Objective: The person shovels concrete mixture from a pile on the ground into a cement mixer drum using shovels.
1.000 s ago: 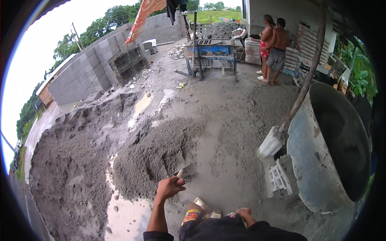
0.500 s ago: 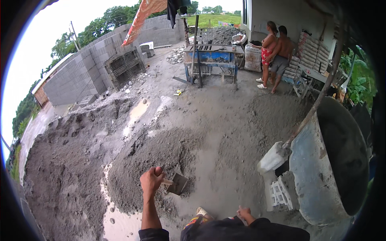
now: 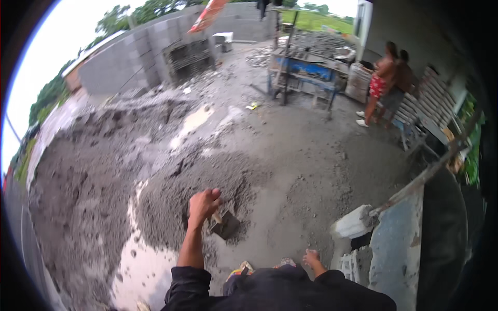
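- Left hand (image 3: 204,206): fingers wrapped snugly round the handle of a trowel (image 3: 226,226), whose dark, flat blade points away to the hand's right, tilted.
- Right hand (image 3: 313,259): held low by the body, fingers loosely unfolded, apparently gripping nothing (it is small and a little blurred).
- The trowel blade lies at the near right side of a grey mound (image 3: 166,217) spreading around and beyond the left hand; whether it touches the mix I cannot tell.
- A pale puddle (image 3: 142,274) lies to the left hand's near left; mix pushed that way could get over-wet.
- Wet, gritty fingers could let the handle twist, tipping off anything on the blade.
- Right of the right hand stand a hollow block (image 3: 350,267) and a large metal drum (image 3: 397,249); a careless backward swing might scrape knuckles there.
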A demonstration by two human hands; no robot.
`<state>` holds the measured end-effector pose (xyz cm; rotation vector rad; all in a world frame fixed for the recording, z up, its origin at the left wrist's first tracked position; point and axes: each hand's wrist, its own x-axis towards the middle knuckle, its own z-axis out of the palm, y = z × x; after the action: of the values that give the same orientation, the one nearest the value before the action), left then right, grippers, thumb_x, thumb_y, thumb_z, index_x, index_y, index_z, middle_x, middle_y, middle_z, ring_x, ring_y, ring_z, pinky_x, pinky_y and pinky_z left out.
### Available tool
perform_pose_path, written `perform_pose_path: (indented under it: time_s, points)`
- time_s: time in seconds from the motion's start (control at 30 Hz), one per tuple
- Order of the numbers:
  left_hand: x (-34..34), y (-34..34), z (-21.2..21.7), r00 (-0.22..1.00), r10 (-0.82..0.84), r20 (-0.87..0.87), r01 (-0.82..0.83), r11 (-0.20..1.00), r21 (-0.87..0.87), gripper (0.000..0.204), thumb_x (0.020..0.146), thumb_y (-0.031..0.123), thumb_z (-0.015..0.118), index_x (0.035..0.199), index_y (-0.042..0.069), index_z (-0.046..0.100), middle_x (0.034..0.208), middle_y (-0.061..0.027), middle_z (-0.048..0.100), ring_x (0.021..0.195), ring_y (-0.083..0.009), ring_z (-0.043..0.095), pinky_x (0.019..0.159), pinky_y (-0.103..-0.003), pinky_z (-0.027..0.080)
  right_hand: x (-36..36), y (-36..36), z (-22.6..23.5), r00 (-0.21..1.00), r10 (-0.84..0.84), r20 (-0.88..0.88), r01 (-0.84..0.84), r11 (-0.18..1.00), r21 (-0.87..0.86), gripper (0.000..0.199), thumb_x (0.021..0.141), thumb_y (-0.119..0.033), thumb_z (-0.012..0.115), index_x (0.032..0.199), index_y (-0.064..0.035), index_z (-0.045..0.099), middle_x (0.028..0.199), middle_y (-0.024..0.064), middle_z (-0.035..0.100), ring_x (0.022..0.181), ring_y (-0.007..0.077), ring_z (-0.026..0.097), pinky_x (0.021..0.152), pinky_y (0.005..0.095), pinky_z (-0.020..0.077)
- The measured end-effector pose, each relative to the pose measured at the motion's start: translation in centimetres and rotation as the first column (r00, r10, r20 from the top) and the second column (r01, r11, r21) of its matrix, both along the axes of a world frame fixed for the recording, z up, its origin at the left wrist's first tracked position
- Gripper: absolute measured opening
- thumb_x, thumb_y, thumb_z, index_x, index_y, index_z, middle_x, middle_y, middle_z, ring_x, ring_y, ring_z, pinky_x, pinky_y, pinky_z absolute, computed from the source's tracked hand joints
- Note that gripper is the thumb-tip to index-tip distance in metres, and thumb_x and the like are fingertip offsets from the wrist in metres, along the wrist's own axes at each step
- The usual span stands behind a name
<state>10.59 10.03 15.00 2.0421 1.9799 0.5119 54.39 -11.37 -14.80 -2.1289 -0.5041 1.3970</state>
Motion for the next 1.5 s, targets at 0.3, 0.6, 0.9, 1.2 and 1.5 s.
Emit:
perform_pose_path:
  time_s: [0.3, 0.6, 0.9, 1.2, 1.5]
  points:
    - [9.0, -18.3, -2.5, 0.961, 0.239, 0.138, -0.226, 0.969, -0.104, 0.031, 0.07, 0.031, 0.067, 0.089, 0.009, 0.057, 0.076, -0.0138, 0.063, 0.071, -0.0337, 0.06, 0.063, -0.044, 0.047, 12.5, 4.2, -10.8, 0.943, 0.169, -0.287, -0.236, 0.948, -0.214, 0.04, 0.084, -0.032, 0.058, 0.118, -0.0151, 0.046, 0.096, 0.0126, 0.056, 0.077, 0.0272, 0.059, 0.058, 0.0398, 0.0505]
    - [12.7, -27.1, -4.4, 0.327, 0.653, 0.683, -0.871, 0.488, -0.05, 0.022, 0.08, 0.018, 0.066, 0.085, -0.002, 0.058, 0.071, -0.0044, 0.058, 0.058, -0.0131, 0.053, 0.055, -0.029, 0.045, 8.9, 15.5, -3.9, 0.882, 0.408, -0.234, -0.452, 0.874, -0.178, 0.014, 0.083, -0.027, 0.058, 0.083, -0.0129, 0.059, 0.064, 0.0004, 0.055, 0.054, 0.0136, 0.053, 0.054, 0.0371, 0.0436]
    - [8.9, -41.8, -15.1, 0.497, 0.861, 0.109, -0.681, 0.465, -0.566, 0.052, 0.082, 0.053, 0.04, 0.103, 0.012, 0.064, 0.082, -0.0136, 0.064, 0.074, -0.0269, 0.062, 0.067, -0.039, 0.053, -9.2, 13.6, 2.4, 0.712, 0.702, -0.009, -0.691, 0.703, 0.168, 0.029, 0.07, -0.024, 0.072, 0.092, -0.0072, 0.062, 0.069, 0.003, 0.063, 0.06, 0.0133, 0.06, 0.054, 0.0302, 0.0481]
    - [3.0, -43.5, -12.8, -0.532, 0.705, 0.469, -0.689, -0.039, -0.724, 0.043, 0.086, 0.044, 0.052, 0.077, 0.002, 0.046, 0.064, -0.0008, 0.039, 0.045, -0.0135, 0.036, 0.039, -0.028, 0.031, -10.8, 6.3, -0.8, 0.297, 0.836, 0.462, -0.899, 0.407, -0.158, 0.034, 0.068, -0.04, 0.068, 0.083, -0.0095, 0.07, 0.082, 0.0096, 0.068, 0.08, 0.0285, 0.065, 0.073, 0.0376, 0.05]
    - [0.8, -49.3, -16.0, -0.778, 0.464, 0.424, -0.502, -0.054, -0.863, 0.039, 0.084, 0.048, 0.05, 0.072, 0.011, 0.043, 0.058, -0.0017, 0.042, 0.049, -0.015, 0.042, 0.045, -0.029, 0.038, -25.0, 1.5, -1.7, 0.656, 0.74, -0.149, -0.754, 0.653, -0.075, 0.037, 0.08, -0.04, 0.066, 0.089, -0.0045, 0.058, 0.074, 0.0019, 0.058, 0.06, 0.0121, 0.055, 0.05, 0.0267, 0.0461]
